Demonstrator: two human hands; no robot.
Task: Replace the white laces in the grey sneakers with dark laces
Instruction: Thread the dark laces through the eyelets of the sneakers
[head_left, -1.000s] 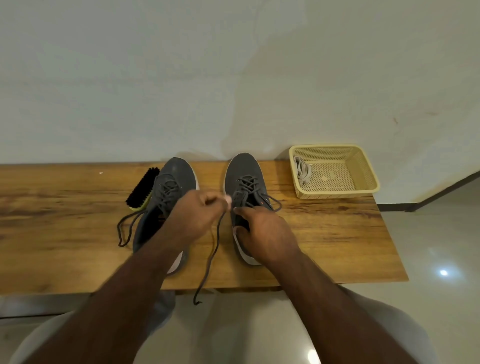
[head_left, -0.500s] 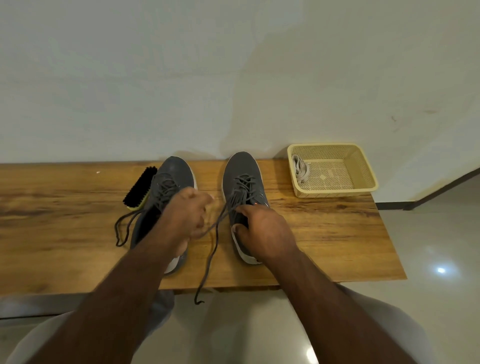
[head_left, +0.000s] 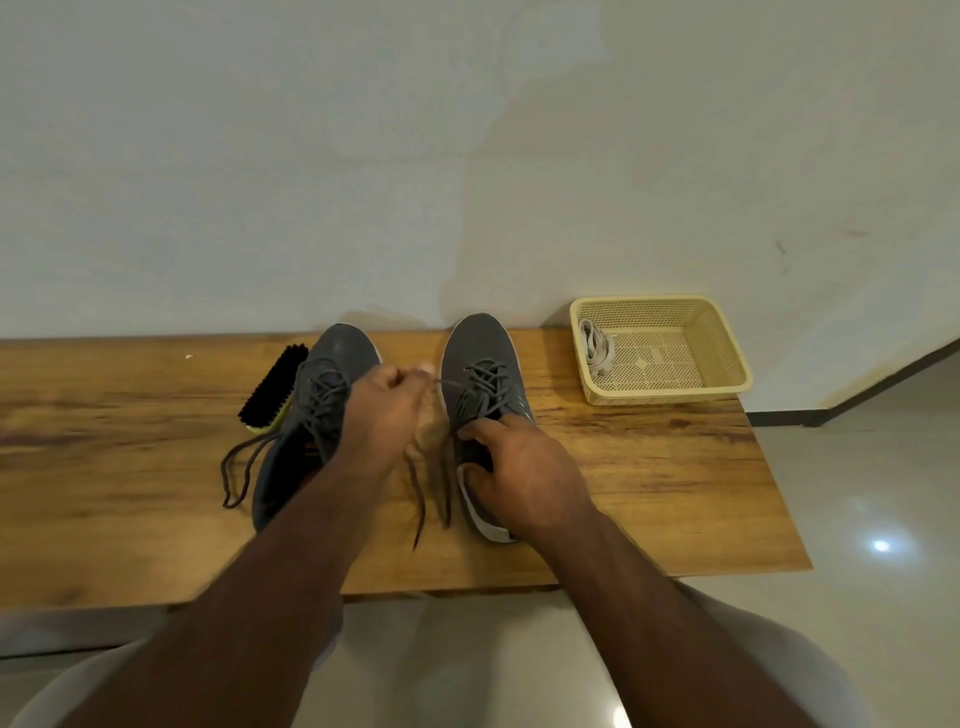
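Dark laces (head_left: 480, 387) are threaded up the right grey sneaker (head_left: 480, 353), and we hold one loose end of them in our left hand (head_left: 387, 410), fingers curled tight around the strand just left of the shoe's eyelets. The free length drops from that fist, blurred, down across the wooden bench (head_left: 649, 493) between the two shoes. Our right hand (head_left: 519, 470) grips the same sneaker at its collar, thumb hooked inside the opening and fingers wrapped over the right side. Whether those fingers also catch a lace we cannot tell.

Just to the left stands the left grey sneaker (head_left: 337, 348), toe to the wall, already laced dark, with its loose lace ends (head_left: 236, 470) looping out over the wood on its left. A black shoe brush (head_left: 267, 389) with a yellow back lies touching that shoe's far left side. Well to the right, at the bench's back corner, sits a cream plastic basket (head_left: 727, 358), and the white laces (head_left: 595, 345) lie bundled in its left end.
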